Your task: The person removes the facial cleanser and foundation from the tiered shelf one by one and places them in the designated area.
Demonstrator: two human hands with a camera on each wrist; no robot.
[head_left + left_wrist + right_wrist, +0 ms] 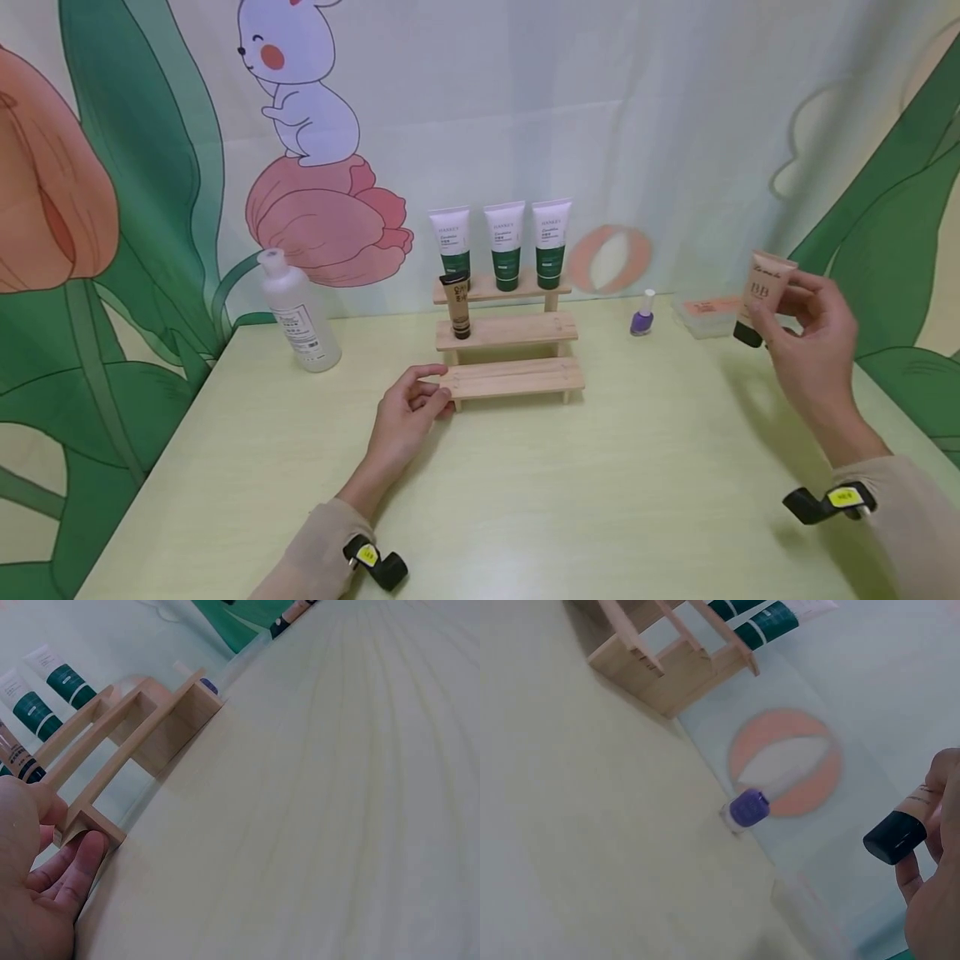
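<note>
My right hand (813, 333) holds a pink-beige BB cream tube (767, 287) between thumb and fingers, its black cap (895, 837) pointing down, above the table's right side. With my left hand (405, 417) I grip the left end of the lowest step of a three-step wooden display stand (513, 379). On that stand's top step, several white-and-green cream tubes (504, 246) stand in a row. A smaller tan tube (457, 307) with a black cap is upright at the left of the middle step, overlapping the leftmost green one in the head view.
A white pump-less bottle (300, 317) stands at the back left. Right of the stand is a purple nail polish bottle (642, 321) with a white cap. Behind my right hand lies a clear flat box (701, 317) with an orange label. A printed curtain (480, 100) hangs along the table's back edge.
</note>
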